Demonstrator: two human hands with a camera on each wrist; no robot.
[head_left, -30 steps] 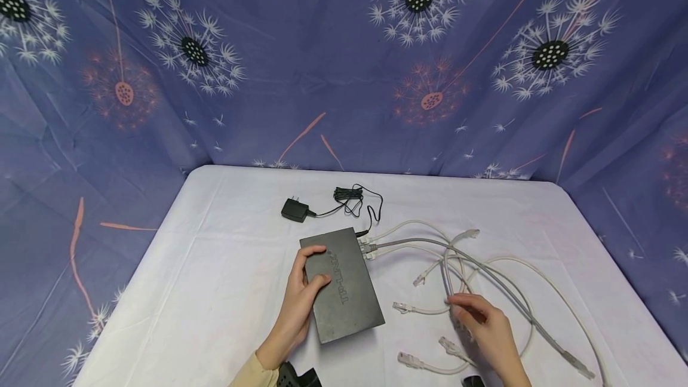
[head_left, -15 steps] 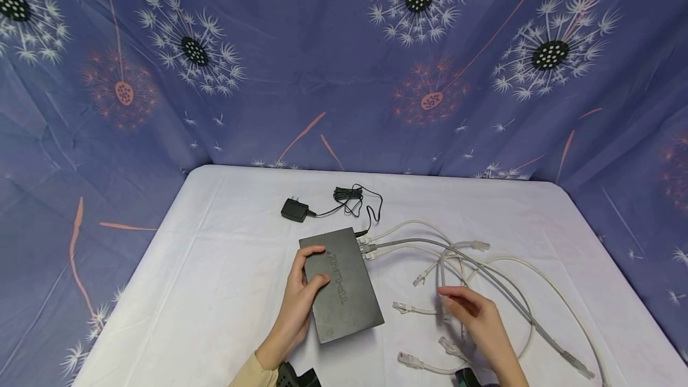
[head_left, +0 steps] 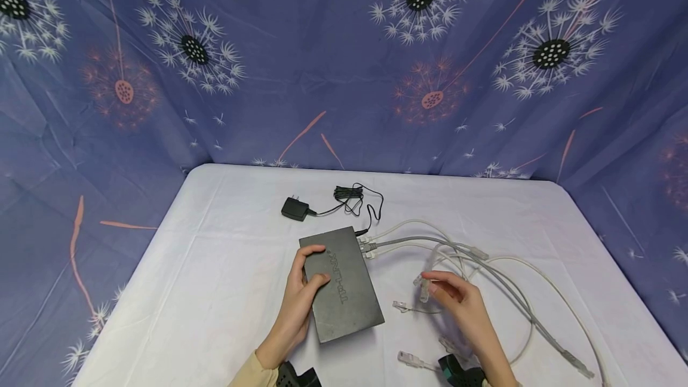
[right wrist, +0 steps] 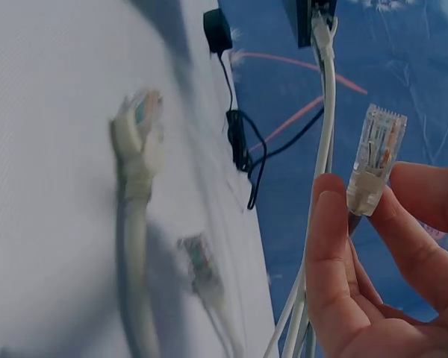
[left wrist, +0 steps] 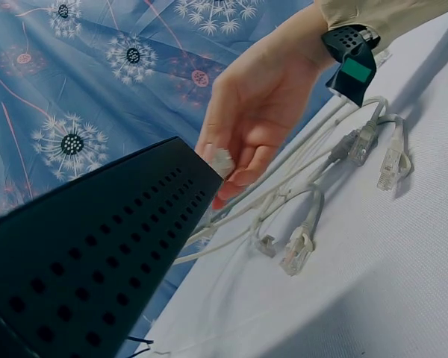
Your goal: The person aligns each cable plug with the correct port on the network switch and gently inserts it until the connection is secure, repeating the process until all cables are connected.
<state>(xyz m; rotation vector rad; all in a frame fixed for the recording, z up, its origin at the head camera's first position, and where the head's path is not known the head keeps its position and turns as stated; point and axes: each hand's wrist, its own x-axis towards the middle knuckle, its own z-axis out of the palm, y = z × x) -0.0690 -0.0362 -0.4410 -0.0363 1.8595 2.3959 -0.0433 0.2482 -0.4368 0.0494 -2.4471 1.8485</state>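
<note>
Right hand and the clear plug it carries have come closer to the black switch since a second ago, while the left hand and the switch hold their place. The plug is pinched between thumb and fingers, raised off the tabletop, its contact end standing free of the fingertips; the left hand grips the switch by its near-left edge, thumb across the top.

The step looks like bringing this plug up to the sockets. It would be done well by keeping the pinch on the plug's rear, turning the latch to match the socket, and pushing straight in, with the left hand bracing against that push. The cable probably needs slack so the loops don't tug the plug askew.

As for containers, the switch's socket side comes nearest: it takes a grey cable, white cables beside it, and the power lead from the black adapter. Whether another socket is free cannot be told. Other loose plugs lie on the tabletop near the right hand.
</note>
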